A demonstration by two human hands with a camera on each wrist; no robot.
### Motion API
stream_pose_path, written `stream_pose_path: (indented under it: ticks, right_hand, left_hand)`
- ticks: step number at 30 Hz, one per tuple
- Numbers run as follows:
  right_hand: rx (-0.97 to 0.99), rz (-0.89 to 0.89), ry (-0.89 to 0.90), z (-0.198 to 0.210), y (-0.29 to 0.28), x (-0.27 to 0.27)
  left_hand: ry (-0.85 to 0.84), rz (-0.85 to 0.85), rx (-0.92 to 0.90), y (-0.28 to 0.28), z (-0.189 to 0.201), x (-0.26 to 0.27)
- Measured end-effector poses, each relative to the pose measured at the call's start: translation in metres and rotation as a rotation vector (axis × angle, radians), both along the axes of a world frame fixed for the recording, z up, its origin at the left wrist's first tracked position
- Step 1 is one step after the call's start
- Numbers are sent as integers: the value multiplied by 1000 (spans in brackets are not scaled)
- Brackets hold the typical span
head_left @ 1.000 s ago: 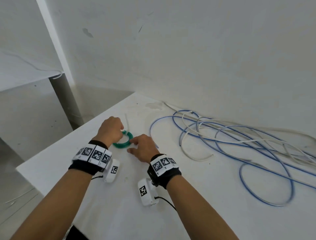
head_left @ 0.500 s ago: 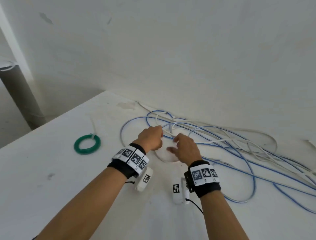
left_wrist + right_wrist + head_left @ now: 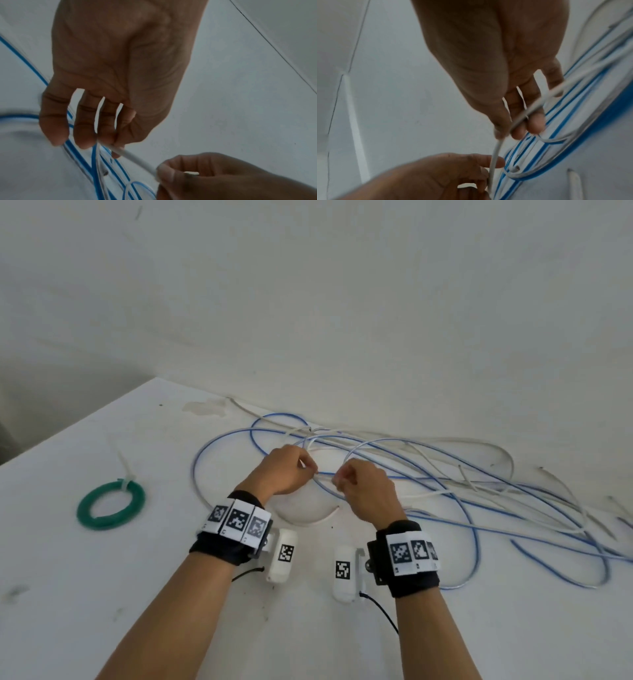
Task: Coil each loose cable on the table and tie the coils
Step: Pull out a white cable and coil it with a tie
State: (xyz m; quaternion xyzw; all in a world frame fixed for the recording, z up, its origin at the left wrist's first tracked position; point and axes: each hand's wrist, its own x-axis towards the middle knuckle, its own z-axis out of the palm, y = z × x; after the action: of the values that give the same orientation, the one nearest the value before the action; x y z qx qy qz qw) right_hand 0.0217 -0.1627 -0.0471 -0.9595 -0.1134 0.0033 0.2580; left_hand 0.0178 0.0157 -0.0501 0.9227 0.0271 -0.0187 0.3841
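At nine o'clock on the white table (image 3: pixel 102 594) a green cable coil (image 3: pixel 110 505) is laid flat as a neat closed ring, bound at its top by a pale cable tie (image 3: pixel 124 474) whose tail is pointed toward twelve o'clock. Well apart from it, toward the centre, the left hand (image 3: pixel 284 472) is seen raised just above the tangle, and a thin white cable (image 3: pixel 135 159) is pinched at its fingertips; the other fingers are curled. Between the hands a short straight run of that cable is stretched. At about three o'clock of the left hand, the right hand (image 3: pixel 364 489) is closed on the same white cable, which is pinched between thumb and fingers and is passed across the fingers in the right wrist view. A free white end is curved on the table at six o'clock of the hands.

From the centre out to three o'clock, loose blue cable (image 3: pixel 474 529) is spread in wide overlapping loops, interlaced with further pale strands against the wall (image 3: pixel 342 302). How many separate cables are in the tangle cannot be told, and its right part is cut off by the frame edge. Both wrist views are dim and motion-blurred, so the exact finger contact is hard to make out.
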Motion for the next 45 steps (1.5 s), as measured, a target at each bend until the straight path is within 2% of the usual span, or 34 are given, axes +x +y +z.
stream_pose_path:
  ticks: [2,4,8,10,13,15,18,22,24,27,30,35,36,38,40,42,45]
  right_hand:
    - [299,-8,-19,2,-6,0]
    - [510,24,-45,8,-10,-3]
    - [811,92,-124,30,-16,-11]
    - [812,109,-160,40,-21,-12]
    - [689,102,-162,44,-33,-10]
    - [684,69,-172,43,-43,-8]
    - [773,77,-169,49,-46,-10]
    - [877,132,-160,47,-31,-12]
    - [939,98,-179,40,-24,-13]
    - [1016,-38,-205,36,-24,-14]
    - [1009,3,-131,38,-27,-14]
    - [1157,55,-45,47,-27,-20]
    - [1152,40,-28,47,-28,-18]
    - [1068,4,-13,47,-31,-13]
    - [940,-12,-48,45,-31,-9]
    - [883,14,-51,43,-27,-12]
    - [1002,88,158,39,-19,-22]
  left_hand:
    - [-22,-18,-30,6,3,-4]
    - [-88,-37,-7,11,7,-6]
    - [-389,4,-28,21,25,-7]
    - [-507,36,-122,26,37,-9]
    - [-612,166,-303,35,51,-14]
    - [-578,240,-443,43,55,-18]
    - [-444,221,-623,51,61,-25]
    - [-425,225,-802,46,69,-30]
    - [-400,230,-898,44,71,-31]
    - [-375,219,-974,40,73,-31]
    - [-371,198,-996,33,73,-31]
    - [-307,177,-946,24,71,-30]
    - [-345,207,-880,22,69,-28]
    - [-540,287,-552,17,69,-27]
    - [-689,229,-367,1,76,-33]
    - [-608,51,-344,-20,82,-42]
    - [-315,-99,-133,-41,72,-46]
